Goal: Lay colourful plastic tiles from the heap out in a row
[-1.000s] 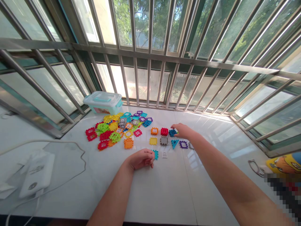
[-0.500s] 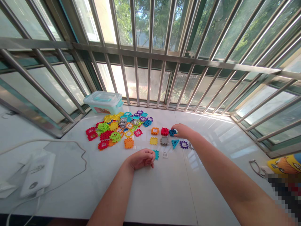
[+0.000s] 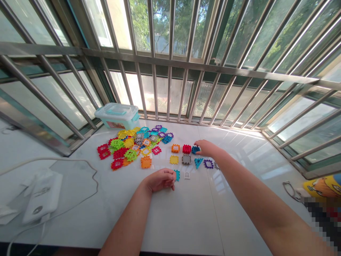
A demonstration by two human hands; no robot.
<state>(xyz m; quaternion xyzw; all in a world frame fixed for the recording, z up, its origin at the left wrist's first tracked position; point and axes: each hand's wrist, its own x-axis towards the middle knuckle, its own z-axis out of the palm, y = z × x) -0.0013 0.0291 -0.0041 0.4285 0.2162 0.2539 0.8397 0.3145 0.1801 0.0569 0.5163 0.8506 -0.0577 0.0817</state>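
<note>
My right hand (image 3: 206,148) reaches over the white table top (image 3: 186,220), its fingertips pressed on a blue interlocking plastic piece (image 3: 195,149) beside a red square piece (image 3: 187,149). My left hand (image 3: 160,179) rests curled on the table, with nothing visible in it. Its fingers are close to a small teal piece (image 3: 177,175) and a white window-patterned piece (image 3: 187,175). Nearby lie an orange piece (image 3: 175,148), a yellow piece (image 3: 174,159), a grey piece (image 3: 186,159), a teal triangle (image 3: 198,163) and a purple frame piece (image 3: 208,163).
A heap of multicoloured plastic pieces (image 3: 133,147) lies left of my hands. Behind it, a lidded translucent box (image 3: 117,115) stands by barred windows. A white device (image 3: 42,197) with a cable sits at left. A metal ring (image 3: 290,190) and a yellow printed item (image 3: 325,186) lie at right.
The view has shifted slightly. My right hand stays on the blue piece and my left hand stays beside the teal piece, with little visible movement.
</note>
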